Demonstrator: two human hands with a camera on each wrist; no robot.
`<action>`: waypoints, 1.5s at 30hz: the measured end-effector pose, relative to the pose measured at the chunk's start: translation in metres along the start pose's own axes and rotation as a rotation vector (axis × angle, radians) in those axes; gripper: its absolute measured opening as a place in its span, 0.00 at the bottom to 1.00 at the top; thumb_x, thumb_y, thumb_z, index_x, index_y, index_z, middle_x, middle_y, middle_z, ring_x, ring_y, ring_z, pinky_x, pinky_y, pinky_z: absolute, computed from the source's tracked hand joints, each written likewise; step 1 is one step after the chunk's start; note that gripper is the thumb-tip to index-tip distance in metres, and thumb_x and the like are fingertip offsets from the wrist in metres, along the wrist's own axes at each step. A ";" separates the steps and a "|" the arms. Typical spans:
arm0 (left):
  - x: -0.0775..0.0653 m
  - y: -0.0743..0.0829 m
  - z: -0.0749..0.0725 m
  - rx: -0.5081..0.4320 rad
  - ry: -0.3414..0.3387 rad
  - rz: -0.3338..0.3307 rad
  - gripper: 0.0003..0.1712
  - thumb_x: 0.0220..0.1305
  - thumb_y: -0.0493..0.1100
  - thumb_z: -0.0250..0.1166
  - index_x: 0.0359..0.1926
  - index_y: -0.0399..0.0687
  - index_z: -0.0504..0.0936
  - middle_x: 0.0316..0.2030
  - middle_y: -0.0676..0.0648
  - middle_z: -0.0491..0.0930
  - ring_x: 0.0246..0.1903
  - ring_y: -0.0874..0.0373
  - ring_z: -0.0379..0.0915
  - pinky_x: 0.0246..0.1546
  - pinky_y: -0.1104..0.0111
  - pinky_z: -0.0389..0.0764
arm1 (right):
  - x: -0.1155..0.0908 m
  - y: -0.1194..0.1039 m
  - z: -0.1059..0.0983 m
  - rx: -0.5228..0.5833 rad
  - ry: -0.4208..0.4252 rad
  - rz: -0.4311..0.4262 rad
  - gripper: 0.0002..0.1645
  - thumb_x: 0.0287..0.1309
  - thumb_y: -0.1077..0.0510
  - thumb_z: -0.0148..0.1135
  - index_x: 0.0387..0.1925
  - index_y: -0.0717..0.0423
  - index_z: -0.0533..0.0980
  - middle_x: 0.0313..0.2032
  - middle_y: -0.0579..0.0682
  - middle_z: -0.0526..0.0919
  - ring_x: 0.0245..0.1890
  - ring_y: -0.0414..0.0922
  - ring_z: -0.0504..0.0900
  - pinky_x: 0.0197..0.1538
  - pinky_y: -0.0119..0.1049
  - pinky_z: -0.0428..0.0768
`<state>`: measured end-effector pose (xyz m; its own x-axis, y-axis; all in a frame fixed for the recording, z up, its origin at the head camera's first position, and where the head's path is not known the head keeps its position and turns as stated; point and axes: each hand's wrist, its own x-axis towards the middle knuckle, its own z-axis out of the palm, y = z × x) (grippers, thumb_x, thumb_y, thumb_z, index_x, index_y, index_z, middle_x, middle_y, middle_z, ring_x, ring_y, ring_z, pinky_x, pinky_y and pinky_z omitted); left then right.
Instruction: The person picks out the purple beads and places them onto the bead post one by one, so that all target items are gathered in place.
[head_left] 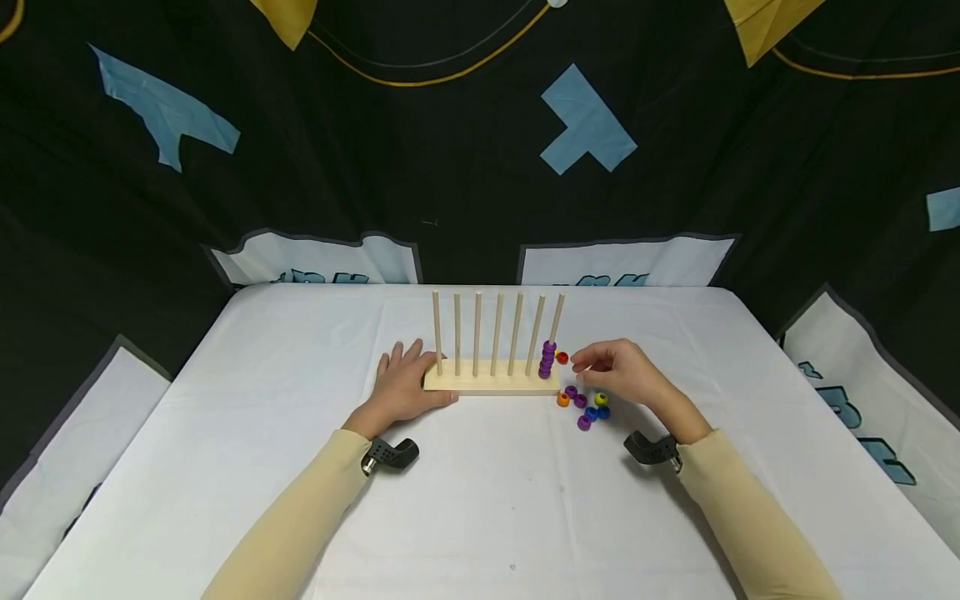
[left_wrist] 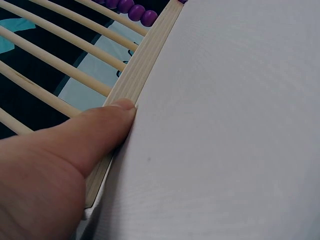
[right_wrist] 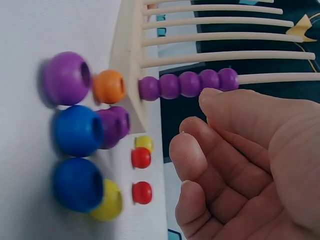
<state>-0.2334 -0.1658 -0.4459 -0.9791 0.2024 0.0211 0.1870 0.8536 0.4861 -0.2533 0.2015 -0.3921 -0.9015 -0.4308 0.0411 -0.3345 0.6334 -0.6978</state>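
A wooden peg stand point(head_left: 487, 383) with several upright rods stands on the table. Its left end is held by my left hand point(head_left: 401, 385), the thumb point(left_wrist: 107, 117) along the front edge of the base and the other fingers toward the back. Purple beads point(right_wrist: 189, 84) are stacked on the rightmost rod. Just right of that stack is my right hand point(head_left: 621, 371), raised over the loose beads with fingers loosely bent and nothing visible between them. Among the loose beads are an orange bead point(right_wrist: 109, 86), blue beads point(right_wrist: 78, 131), a yellow bead point(head_left: 601, 399) and a red bead point(right_wrist: 142, 193).
A white cloth covers the table point(head_left: 480, 517). Behind it hangs a dark curtain point(head_left: 465, 167) with blue and yellow shapes. Each wrist wears a black camera mount, such as the right mount point(head_left: 651, 448).
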 end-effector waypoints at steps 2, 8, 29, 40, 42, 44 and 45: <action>0.000 0.001 0.000 -0.006 -0.001 -0.001 0.44 0.58 0.62 0.70 0.69 0.44 0.73 0.78 0.30 0.53 0.79 0.26 0.36 0.76 0.33 0.39 | -0.002 0.002 0.002 0.003 -0.005 0.001 0.14 0.61 0.66 0.67 0.48 0.68 0.83 0.41 0.59 0.89 0.34 0.42 0.83 0.37 0.26 0.82; 0.000 0.003 -0.003 -0.011 -0.005 -0.002 0.44 0.58 0.62 0.71 0.69 0.44 0.73 0.78 0.30 0.52 0.79 0.26 0.36 0.76 0.33 0.39 | -0.006 0.009 0.004 -0.051 0.002 -0.009 0.13 0.59 0.65 0.69 0.46 0.66 0.84 0.39 0.58 0.90 0.30 0.41 0.78 0.32 0.27 0.78; 0.000 0.001 -0.002 -0.003 -0.010 -0.006 0.44 0.59 0.63 0.70 0.69 0.44 0.72 0.78 0.30 0.53 0.79 0.26 0.36 0.76 0.33 0.39 | -0.018 0.016 0.013 -0.180 -0.019 -0.058 0.13 0.55 0.67 0.71 0.44 0.64 0.85 0.40 0.57 0.90 0.30 0.39 0.78 0.31 0.27 0.78; 0.000 0.001 -0.002 -0.007 -0.005 -0.003 0.44 0.59 0.62 0.70 0.70 0.44 0.72 0.78 0.29 0.52 0.78 0.25 0.35 0.76 0.34 0.39 | -0.015 0.013 0.021 -0.235 0.010 -0.042 0.13 0.54 0.60 0.74 0.41 0.62 0.86 0.37 0.54 0.90 0.29 0.39 0.78 0.31 0.29 0.78; 0.000 0.001 -0.002 -0.009 -0.005 -0.003 0.44 0.59 0.62 0.70 0.70 0.44 0.72 0.78 0.29 0.52 0.78 0.25 0.35 0.76 0.34 0.38 | -0.014 0.013 0.021 -0.241 0.014 -0.026 0.12 0.53 0.60 0.75 0.40 0.61 0.87 0.36 0.54 0.90 0.29 0.39 0.78 0.30 0.29 0.78; 0.000 0.001 -0.002 -0.010 -0.007 -0.005 0.44 0.58 0.62 0.70 0.70 0.44 0.72 0.78 0.30 0.52 0.78 0.25 0.35 0.76 0.34 0.38 | -0.014 0.014 0.021 -0.241 0.014 -0.017 0.12 0.53 0.61 0.74 0.40 0.61 0.87 0.36 0.54 0.90 0.29 0.40 0.78 0.30 0.29 0.78; -0.001 0.001 -0.002 -0.011 -0.007 -0.005 0.44 0.58 0.62 0.70 0.70 0.44 0.72 0.78 0.30 0.52 0.78 0.25 0.35 0.76 0.34 0.38 | -0.015 0.014 0.021 -0.241 0.013 -0.014 0.11 0.53 0.61 0.74 0.40 0.62 0.87 0.36 0.54 0.90 0.29 0.40 0.79 0.30 0.29 0.78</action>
<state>-0.2327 -0.1657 -0.4438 -0.9793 0.2018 0.0124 0.1814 0.8494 0.4956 -0.2392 0.2033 -0.4174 -0.8992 -0.4335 0.0597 -0.4016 0.7631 -0.5064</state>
